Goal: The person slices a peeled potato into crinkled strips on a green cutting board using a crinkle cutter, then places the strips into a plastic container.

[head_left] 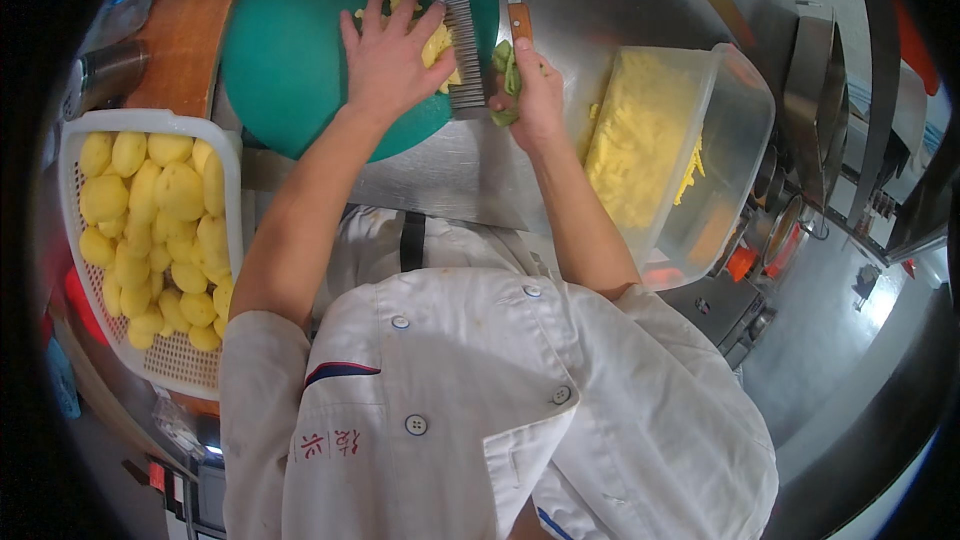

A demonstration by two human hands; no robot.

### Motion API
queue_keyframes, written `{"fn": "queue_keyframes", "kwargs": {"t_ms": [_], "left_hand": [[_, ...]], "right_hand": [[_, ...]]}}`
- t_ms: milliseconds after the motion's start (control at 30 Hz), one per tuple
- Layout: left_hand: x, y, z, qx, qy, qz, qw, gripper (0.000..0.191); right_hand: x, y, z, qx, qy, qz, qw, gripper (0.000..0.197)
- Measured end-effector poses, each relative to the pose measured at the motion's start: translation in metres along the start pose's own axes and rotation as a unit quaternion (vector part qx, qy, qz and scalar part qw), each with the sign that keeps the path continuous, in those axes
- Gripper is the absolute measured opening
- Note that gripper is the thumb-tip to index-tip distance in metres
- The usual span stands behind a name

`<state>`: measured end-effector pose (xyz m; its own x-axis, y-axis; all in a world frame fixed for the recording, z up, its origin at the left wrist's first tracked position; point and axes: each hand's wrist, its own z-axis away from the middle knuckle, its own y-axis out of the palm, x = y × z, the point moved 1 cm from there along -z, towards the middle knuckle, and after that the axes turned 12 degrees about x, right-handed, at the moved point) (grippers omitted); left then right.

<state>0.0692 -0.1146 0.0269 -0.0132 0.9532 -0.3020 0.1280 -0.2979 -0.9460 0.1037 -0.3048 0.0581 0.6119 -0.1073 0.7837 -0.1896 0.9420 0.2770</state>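
Observation:
My left hand point(394, 56) lies spread over cut potato pieces point(438, 49) on a round green cutting board point(292, 37). Wrapped round the wooden handle of a crinkle cutter point(466, 52) is my right hand point(538, 101), with a crumpled green cloth point(507, 82) at its palm. The wavy blade stands at the board's right edge, beside the potato pieces and close to my left thumb and fingertips. Part of the potato is hidden under my left hand.
A white plastic basket point(234, 202) of peeled potatoes point(180, 191) stands at the left. To the right, a clear plastic tub point(739, 120) holds many cut yellow pieces point(637, 142). A metal canister point(112, 75) lies at the upper left. The steel worktop point(435, 180) runs under the board.

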Motion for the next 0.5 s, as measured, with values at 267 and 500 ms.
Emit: {"fn": "queue_keyframes", "kwargs": {"t_ms": [267,500], "left_hand": [[0.016,0.014,0.001,-0.106,-0.028,0.102,0.989,0.036],[0.034,-0.003,0.005,-0.102,-0.016,0.171,0.980,0.039]], "right_hand": [[-0.036,0.057,-0.005,0.013,0.055,-0.135,0.989,0.028],[-0.042,0.077,-0.010,0.089,0.070,-0.218,0.969,0.026]]}}
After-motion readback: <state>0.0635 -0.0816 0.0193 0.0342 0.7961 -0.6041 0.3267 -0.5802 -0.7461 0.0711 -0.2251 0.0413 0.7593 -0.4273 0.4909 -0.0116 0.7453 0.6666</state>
